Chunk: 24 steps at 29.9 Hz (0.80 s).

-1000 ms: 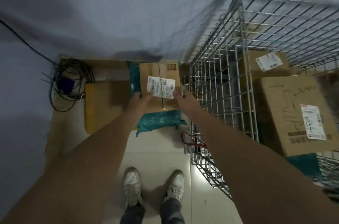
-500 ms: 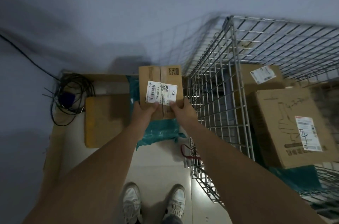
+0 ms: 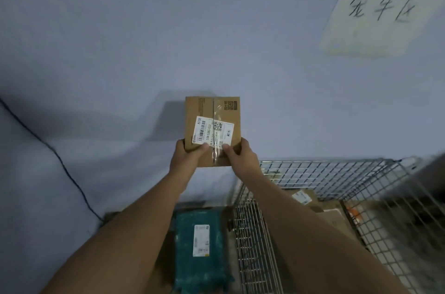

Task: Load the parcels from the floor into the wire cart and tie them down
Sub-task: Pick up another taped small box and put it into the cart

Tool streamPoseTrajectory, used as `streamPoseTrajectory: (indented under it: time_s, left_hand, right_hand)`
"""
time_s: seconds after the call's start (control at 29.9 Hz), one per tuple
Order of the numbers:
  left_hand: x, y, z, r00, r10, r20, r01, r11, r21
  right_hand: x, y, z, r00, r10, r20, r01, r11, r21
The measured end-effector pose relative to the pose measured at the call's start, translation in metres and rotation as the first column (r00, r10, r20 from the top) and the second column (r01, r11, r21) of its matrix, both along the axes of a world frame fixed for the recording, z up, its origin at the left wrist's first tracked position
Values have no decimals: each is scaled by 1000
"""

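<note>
Our left hand (image 3: pixel 186 160) grips the lower left corner of the small cardboard parcel (image 3: pixel 212 108), with the thumb lying on its top face at the lower edge of the white shipping label (image 3: pixel 212 132); our right hand (image 3: pixel 242 160) grips the lower right corner in the same way, with its thumb on the face just beside the clear tape seam; the remaining fingers of both hands are curled out of sight beneath the box. We hold the parcel in the air with both arms stretched forward, its labelled face turned up toward us; it sits in front of the pale wall (image 3: pixel 120 52), higher in view than the top rim of the wire cart (image 3: pixel 320 161) and just left of the cart's near corner, so it is not inside the cart. Below the right forearm, brown cardboard boxes (image 3: pixel 331 215) lie inside the cart, blurred behind the mesh; one carries a white label. On the floor beside the cart's left wall, under our left forearm, lies a teal parcel (image 3: pixel 185 257) with its own white label (image 3: pixel 201 240). A dark cable (image 3: pixel 60 161) runs down the wall at the left; a white sheet (image 3: pixel 385 11) with handwritten characters hangs at the upper right.
</note>
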<state>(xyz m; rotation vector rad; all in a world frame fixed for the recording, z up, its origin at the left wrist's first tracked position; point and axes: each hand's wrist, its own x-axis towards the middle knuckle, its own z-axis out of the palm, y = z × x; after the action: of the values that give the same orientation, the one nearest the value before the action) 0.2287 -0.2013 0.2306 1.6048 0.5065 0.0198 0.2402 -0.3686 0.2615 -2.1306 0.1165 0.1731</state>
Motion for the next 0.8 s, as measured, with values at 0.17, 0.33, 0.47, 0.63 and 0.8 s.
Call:
streamPoseTrajectory:
  time_s: [0.17, 0.33, 0.47, 0.63, 0.8]
  left_hand:
    - [12, 4, 161, 976, 8, 219, -14, 1000, 24]
    - [4, 3, 307, 909, -34, 415, 0, 997, 82]
    - [-14, 4, 403, 846, -38, 532, -7, 996, 83]
    - [-30, 8, 480, 779, -12, 627, -50, 995, 81]
    - [-49, 1, 511, 735, -37, 677, -50, 993, 109]
  right_hand:
    - [7, 2, 149, 977, -17, 213, 7, 999, 49]
    - [-5, 1, 292, 914, -33, 405, -4, 996, 90]
    - [-25, 2, 388, 846, -37, 531, -20, 995, 100]
    - [-47, 4, 459, 765, -38, 643, -32, 995, 97]
    - [-63, -1, 486, 738, -73, 671, -18, 992, 128]
